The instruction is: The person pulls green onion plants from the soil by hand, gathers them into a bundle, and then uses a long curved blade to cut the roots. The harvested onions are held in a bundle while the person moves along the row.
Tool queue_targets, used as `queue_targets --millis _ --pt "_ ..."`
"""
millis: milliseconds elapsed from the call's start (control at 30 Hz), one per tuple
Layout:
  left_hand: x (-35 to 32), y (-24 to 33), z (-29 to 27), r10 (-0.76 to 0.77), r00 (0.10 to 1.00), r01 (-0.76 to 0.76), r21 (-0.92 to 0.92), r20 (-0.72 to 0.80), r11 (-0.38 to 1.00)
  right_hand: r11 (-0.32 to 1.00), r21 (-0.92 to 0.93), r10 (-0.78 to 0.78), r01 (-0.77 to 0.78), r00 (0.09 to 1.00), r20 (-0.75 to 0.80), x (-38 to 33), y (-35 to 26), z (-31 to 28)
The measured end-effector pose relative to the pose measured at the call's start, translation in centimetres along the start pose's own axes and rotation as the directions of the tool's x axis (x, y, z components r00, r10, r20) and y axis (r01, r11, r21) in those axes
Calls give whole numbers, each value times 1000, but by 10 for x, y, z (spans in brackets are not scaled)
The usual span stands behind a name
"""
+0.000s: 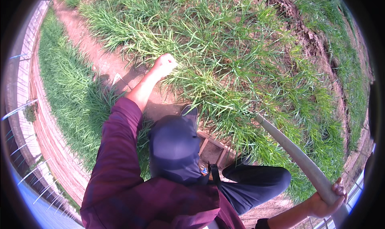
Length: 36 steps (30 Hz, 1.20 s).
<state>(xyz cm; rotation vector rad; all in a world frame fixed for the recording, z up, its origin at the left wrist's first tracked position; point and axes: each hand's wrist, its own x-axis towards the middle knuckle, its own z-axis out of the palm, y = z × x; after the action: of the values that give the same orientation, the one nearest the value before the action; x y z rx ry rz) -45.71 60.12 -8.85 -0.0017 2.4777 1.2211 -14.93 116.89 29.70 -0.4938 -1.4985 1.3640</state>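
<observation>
Far out over the grass bed point(240, 68), the left hand point(165, 64) is fisted around a tuft of blades, while the right hand point(327, 201) clasps the grey curved handle point(292, 153) near right. A hard yank could tear blades, leaving roots; the tool might swing into the knee point(264, 179).

Maroon plaid long sleeve point(120, 157) pushed up the forearm, dark navy trousers point(176, 149), bare hands.

I see dense grass point(240, 68) crowding ahead; the bare dirt strip point(100, 60), left, seems the only open passage.
</observation>
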Motion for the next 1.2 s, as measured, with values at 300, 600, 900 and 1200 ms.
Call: queue_targets --millis 300,600,900,1200 --pt "-90 42 -39 -189 891 293 -205 413 934 998 -58 -41 39 998 -36 -1 2 2" --pt "-146 -39 6 -125 991 130 158 -40 979 997 -68 -32 33 999 5 5 1 -3" --pt "-92 23 23 62 949 22 262 -308 965 998 -61 -19 21 999 28 7 1 -6" --pt "-71 -4 30 196 928 -73 361 -317 930 999 -27 -17 17 1000 18 3 -2 1"
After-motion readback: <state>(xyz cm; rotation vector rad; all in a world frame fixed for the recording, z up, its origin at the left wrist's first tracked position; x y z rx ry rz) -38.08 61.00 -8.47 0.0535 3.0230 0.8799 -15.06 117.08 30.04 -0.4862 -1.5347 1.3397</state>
